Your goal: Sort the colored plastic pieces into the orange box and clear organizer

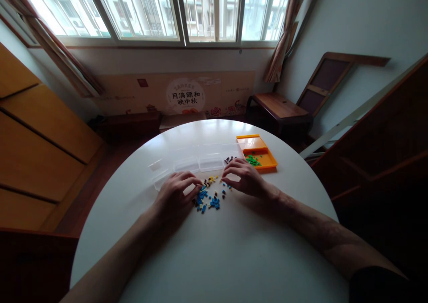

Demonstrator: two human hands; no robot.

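A heap of tiny bricks (pixel 207 199), mostly blue with some yellow and dark ones, lies in the middle of the round white table (pixel 214 249). My left hand (pixel 175 194) rests palm down just left of the heap, fingertips curled at its edge. My right hand (pixel 242 176) hovers at the heap's right side, fingers bent down onto a few loose pieces. Whether either hand pinches a brick is hidden by the fingers.
Several clear plastic trays (pixel 194 163) sit behind the hands. An orange tray (pixel 264 159) holding green bricks (pixel 253 161) lies to the right of them. A few dark bricks (pixel 229 159) lie beside it. A wooden bench (pixel 279 109) and cabinets stand around the table.
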